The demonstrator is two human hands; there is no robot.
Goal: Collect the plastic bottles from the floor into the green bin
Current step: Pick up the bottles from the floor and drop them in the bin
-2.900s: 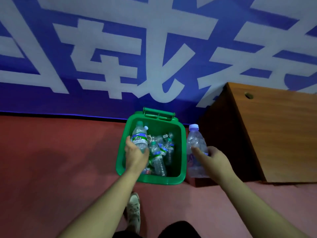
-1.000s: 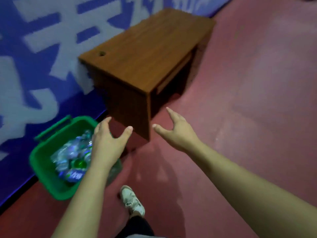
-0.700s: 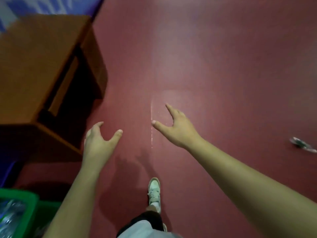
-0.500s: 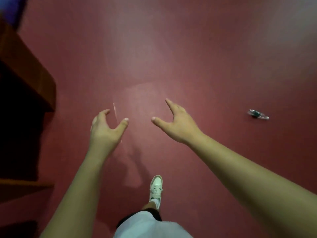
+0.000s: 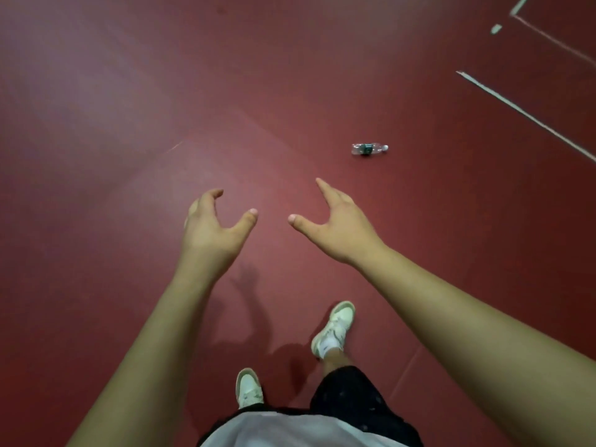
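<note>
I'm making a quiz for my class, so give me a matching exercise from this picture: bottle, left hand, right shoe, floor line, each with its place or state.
1 plastic bottle
2 left hand
3 right shoe
4 floor line

A thin white stripe, upper right
B empty, fingers loosely curled
C lying on its side
D ahead of the left shoe

Pairs: 1-C, 2-B, 3-D, 4-A

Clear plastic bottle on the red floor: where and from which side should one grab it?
Grip the clear plastic bottle around its middle, at the dark label, probably from above: it lies on its side, whole length exposed. The empty right hand is nearer.
</note>
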